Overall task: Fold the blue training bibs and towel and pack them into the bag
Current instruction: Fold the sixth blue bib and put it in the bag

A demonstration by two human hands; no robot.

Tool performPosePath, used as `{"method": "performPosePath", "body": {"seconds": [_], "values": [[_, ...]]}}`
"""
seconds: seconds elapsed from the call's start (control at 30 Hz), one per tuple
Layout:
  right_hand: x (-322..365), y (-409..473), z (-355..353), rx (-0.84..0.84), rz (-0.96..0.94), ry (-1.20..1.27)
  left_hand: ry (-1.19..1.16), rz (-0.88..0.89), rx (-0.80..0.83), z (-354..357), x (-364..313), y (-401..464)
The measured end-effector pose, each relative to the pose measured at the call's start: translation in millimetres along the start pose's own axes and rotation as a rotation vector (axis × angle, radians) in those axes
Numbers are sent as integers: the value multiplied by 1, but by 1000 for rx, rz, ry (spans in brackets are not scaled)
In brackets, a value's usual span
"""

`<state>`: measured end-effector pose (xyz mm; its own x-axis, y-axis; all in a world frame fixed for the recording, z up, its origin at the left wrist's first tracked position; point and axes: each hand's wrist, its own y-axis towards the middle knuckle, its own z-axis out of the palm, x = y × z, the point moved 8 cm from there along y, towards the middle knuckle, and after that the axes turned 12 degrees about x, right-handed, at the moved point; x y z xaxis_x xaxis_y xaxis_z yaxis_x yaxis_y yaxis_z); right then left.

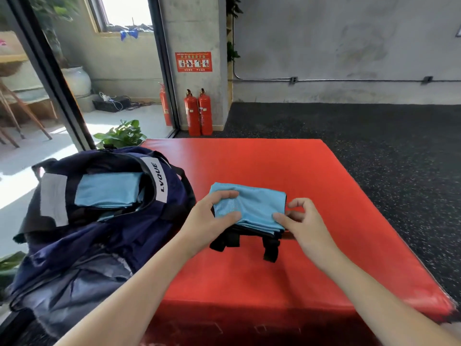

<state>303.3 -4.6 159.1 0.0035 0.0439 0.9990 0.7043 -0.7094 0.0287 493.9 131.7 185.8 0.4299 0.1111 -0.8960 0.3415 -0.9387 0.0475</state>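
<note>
A folded light-blue bib [259,208] with black straps hanging from its near edge lies in the middle of the red mat [311,171]. My left hand [212,218] grips its left end, thumb and fingers curled round the cloth. My right hand [299,221] pinches the near right corner with the thumb on top. The navy bag [104,236] sits open at the mat's left edge. Inside its opening lies another folded light-blue cloth [107,191].
Black speckled rubber floor [386,146] surrounds the mat on the right and behind. Two red fire extinguishers [198,113] stand against a concrete pillar at the back. A green plant [122,134] sits behind the bag by a glass door.
</note>
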Motion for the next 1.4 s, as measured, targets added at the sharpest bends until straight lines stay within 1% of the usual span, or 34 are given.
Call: {"method": "performPosePath", "body": {"seconds": [0.1,0.17,0.23,0.4,0.5,0.57,0.63,0.73,0.87,0.97,1.03,1.2,1.27,1.37,1.4], "values": [[12,-1,20,-15,-103,-126,20,19,-28,-16,0,-16],[18,-1,40,30,-133,-85,-6,24,-81,-30,1,-29],[25,1,63,75,-137,-49,-46,13,-195,-48,7,-42],[46,17,132,146,-179,-27,-71,-6,-549,-107,24,-84],[61,34,182,198,-210,-61,-77,-10,-722,-144,35,-111],[69,45,215,238,-236,-100,-82,-28,-814,-168,43,-126],[71,58,245,261,-249,-175,-73,-59,-871,-189,52,-137],[65,81,286,294,-229,-280,-15,-115,-892,-217,65,-144],[53,109,324,305,-161,-327,81,-219,-785,-245,84,-131],[43,125,346,301,-104,-344,131,-228,-744,-260,92,-118],[44,135,358,299,-108,-366,113,-227,-746,-270,98,-111],[47,163,364,229,-138,-411,8,-195,-813,-290,115,-96],[41,171,367,278,-108,-487,15,-204,-803,-290,123,-87],[35,174,370,340,-81,-674,45,-252,-761,-286,138,-75],[33,174,370,352,-73,-693,45,-272,-754,-284,142,-73]]}}
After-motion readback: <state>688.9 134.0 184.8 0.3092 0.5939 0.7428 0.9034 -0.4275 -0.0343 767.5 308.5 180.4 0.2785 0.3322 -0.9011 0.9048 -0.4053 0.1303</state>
